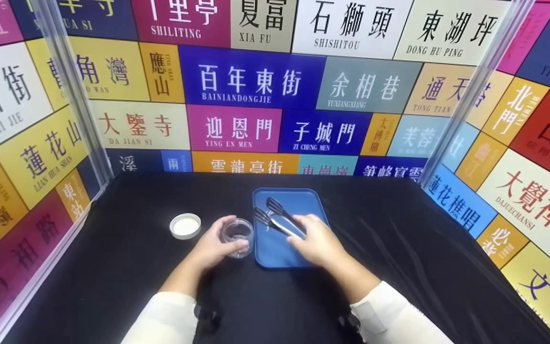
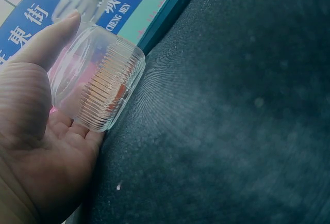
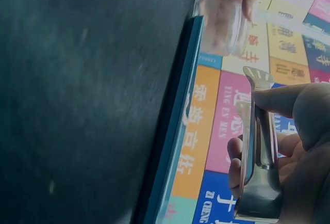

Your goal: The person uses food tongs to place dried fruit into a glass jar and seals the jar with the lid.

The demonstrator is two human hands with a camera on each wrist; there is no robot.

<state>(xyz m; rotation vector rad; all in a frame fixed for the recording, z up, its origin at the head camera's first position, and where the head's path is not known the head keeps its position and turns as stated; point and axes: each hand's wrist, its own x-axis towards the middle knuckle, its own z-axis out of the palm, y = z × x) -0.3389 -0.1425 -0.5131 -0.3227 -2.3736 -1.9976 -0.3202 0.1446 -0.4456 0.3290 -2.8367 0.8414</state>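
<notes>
I hold the metal tongs (image 1: 284, 223) in the right hand (image 1: 320, 240), above the blue tray (image 1: 275, 258). Their long axis runs obliquely, from the hand at the near right to the tips at the far left; the two tips stand apart. The right hand's grip is part-closed: the thumb lies on one arm of the tongs and the fingers curl behind the other. I hold the clear jar (image 1: 249, 240) in the left hand (image 1: 212, 244), just beside the tray's left edge. The jar's axis is near upright, its uncovered mouth facing upward. The left hand's grip is spread to the jar's width, thumb on one side, fingers on the other. The round white lid (image 1: 185, 226) lies on the black cloth (image 1: 112, 277), left of the left hand. The right hand covers the tongs' near end in the head view; the right wrist view shows their bent joint. Orange tones appear through the ribbed jar wall; I cannot tell whether these are contents or background. I cannot tell whether the jar's base touches the cloth. A small pale mark between the tongs' arms is unclear. The lower frame edge cuts off both sleeves (image 1: 163, 319).
</notes>
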